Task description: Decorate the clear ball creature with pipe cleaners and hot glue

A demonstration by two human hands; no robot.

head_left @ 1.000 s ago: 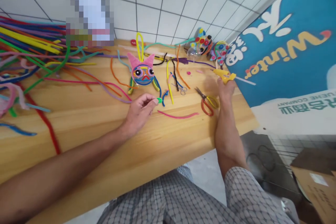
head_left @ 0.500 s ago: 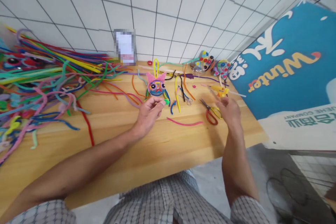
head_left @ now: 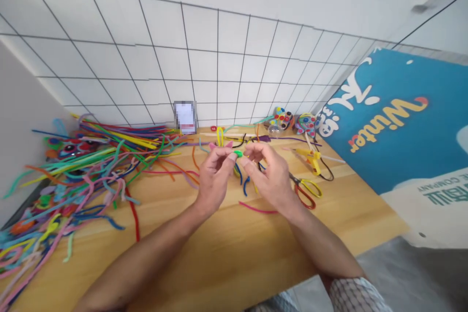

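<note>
My left hand pinches a small green piece, perhaps a button, between thumb and fingertips. Close beside it, my right hand is curved with thumb and forefinger apart, its fingertips next to the green piece; I see nothing held in it. Behind my left hand, mostly hidden, is a pipe-cleaner figure with pink ears and a yellow loop on top. A yellow glue gun lies on the table at the right. Scissors with red and yellow handles lie just right of my right wrist.
Many coloured pipe cleaners are heaped at the left of the wooden table. A phone leans on the tiled wall. Two decorated button figures stand back right, one with colourful dots. A blue sign borders the right edge.
My right hand has let go of the glue gun and come left beside my left hand. The green piece stays in my left hand. The camera view has tilted up.
</note>
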